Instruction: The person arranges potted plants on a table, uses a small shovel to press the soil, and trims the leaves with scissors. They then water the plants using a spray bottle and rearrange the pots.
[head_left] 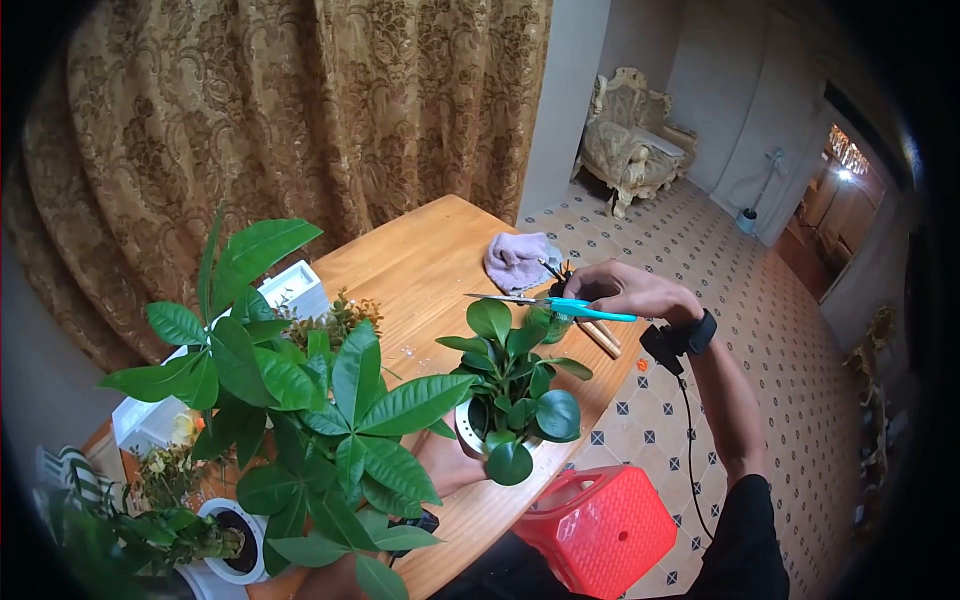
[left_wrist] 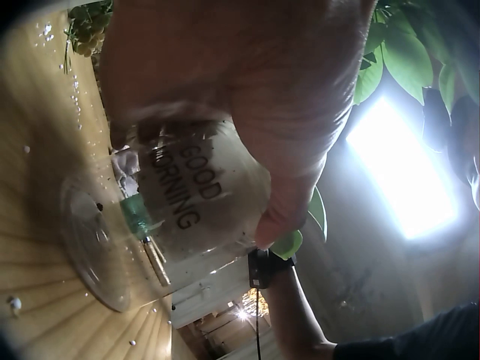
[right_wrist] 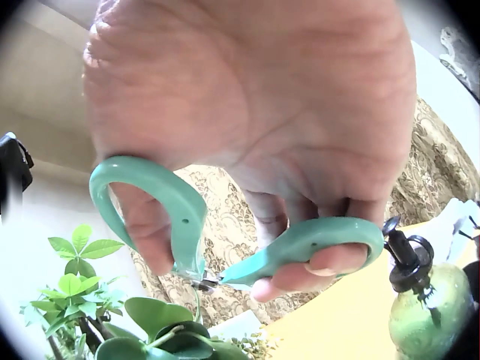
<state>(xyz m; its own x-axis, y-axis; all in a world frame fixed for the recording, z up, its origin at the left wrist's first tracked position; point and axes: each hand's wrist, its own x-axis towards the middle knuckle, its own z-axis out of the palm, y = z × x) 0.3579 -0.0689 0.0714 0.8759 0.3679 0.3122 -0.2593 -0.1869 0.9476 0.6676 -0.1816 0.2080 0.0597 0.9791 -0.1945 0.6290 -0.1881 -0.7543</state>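
Observation:
A small leafy plant (head_left: 520, 385) grows in a pot with a white rim (head_left: 466, 428). From the left wrist view, the pot's clear outer wall (left_wrist: 184, 195) bears the words GOOD MORNING. My left hand (head_left: 447, 466) grips this pot from the near left side, with the thumb along its wall. Above the plant, my right hand (head_left: 630, 290) holds scissors (head_left: 595, 311) with turquoise handles. Thumb and fingers pass through the handle loops (right_wrist: 150, 171), which stand spread apart. The blades (head_left: 500, 298) point left, just over the top leaves.
A big-leaved potted plant (head_left: 290, 390) fills the left side, its white pot (head_left: 262, 560) near the front. A green spray bottle (right_wrist: 431, 315), brown sticks (head_left: 602, 340) and a purple cloth (head_left: 515, 262) lie beyond the small plant. A red stool (head_left: 620, 530) stands beside the wooden table (head_left: 400, 250).

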